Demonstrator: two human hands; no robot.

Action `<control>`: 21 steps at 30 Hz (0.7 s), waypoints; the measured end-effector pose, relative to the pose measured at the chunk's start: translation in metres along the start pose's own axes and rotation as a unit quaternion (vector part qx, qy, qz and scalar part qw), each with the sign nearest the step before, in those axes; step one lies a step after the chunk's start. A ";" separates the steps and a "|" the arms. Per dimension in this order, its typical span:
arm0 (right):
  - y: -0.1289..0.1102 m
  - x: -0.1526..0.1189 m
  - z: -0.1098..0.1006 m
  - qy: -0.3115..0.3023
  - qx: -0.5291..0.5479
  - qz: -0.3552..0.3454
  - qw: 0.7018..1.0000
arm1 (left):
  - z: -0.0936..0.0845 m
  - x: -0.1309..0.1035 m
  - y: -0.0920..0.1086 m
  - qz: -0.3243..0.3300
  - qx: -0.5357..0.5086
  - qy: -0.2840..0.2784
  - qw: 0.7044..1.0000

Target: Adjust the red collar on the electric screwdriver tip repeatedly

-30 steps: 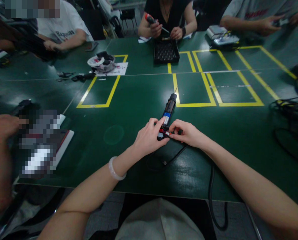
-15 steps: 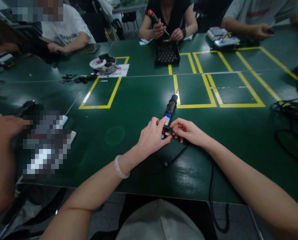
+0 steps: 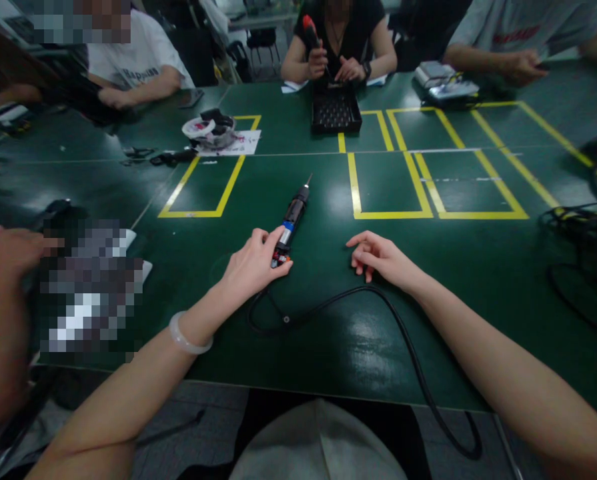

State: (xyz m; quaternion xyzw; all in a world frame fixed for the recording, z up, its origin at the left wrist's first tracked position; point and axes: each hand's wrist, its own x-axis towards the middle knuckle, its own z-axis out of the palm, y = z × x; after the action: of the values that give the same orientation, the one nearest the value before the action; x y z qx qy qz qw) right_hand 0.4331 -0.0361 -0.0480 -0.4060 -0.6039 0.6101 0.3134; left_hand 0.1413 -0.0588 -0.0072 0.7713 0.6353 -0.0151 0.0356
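My left hand [image 3: 255, 260] is closed round the rear part of an electric screwdriver [image 3: 294, 212], which points its thin bit away from me and to the right. Its body is black with a blue and silver section, and red and orange parts are bared at the rear end by my thumb. A black cable [image 3: 328, 300] curves over the table from near that hand and hangs past the front edge. To the right, apart from the tool, my right hand [image 3: 381, 260] holds nothing; its index finger is stretched and the other fingers are loosely bent.
Yellow tape outlines [image 3: 393, 215] mark the green table [image 3: 318, 360]. A black tray [image 3: 336, 120] lies before a person holding a red-tipped screwdriver [image 3: 310, 32]. Tape rolls [image 3: 208, 130] sit at back left, bundled cables [image 3: 573, 233] at right. Another person's hand [image 3: 13, 260] reaches in at left.
My left hand has moved left with the electric screwdriver, away from my right hand, which has stayed nearly in place. More of the cable now shows on the table.
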 end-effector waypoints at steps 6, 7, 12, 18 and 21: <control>-0.001 0.000 0.000 0.002 -0.003 0.004 1.000 | -0.001 0.013 -0.073 -0.102 0.023 -0.003 0.995; -0.001 0.000 0.000 0.002 -0.002 0.005 1.000 | -0.001 0.016 -0.085 -0.119 0.025 0.001 0.993; 0.000 0.000 0.001 0.003 0.003 0.009 1.000 | -0.005 0.027 -0.133 -0.163 0.027 0.013 0.986; 0.001 0.001 0.000 -0.003 0.009 0.010 1.000 | -0.012 0.040 -0.174 -0.218 0.053 -0.006 0.974; 0.000 0.001 -0.001 -0.005 0.013 0.015 1.000 | -0.011 0.048 -0.191 -0.224 0.064 -0.005 0.972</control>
State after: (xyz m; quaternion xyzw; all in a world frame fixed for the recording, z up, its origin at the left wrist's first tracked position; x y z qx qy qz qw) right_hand 0.4334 -0.0351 -0.0482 -0.4076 -0.5915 0.6247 0.3063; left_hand -0.0373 0.0252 -0.0068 0.6098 0.7896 -0.0666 -0.0148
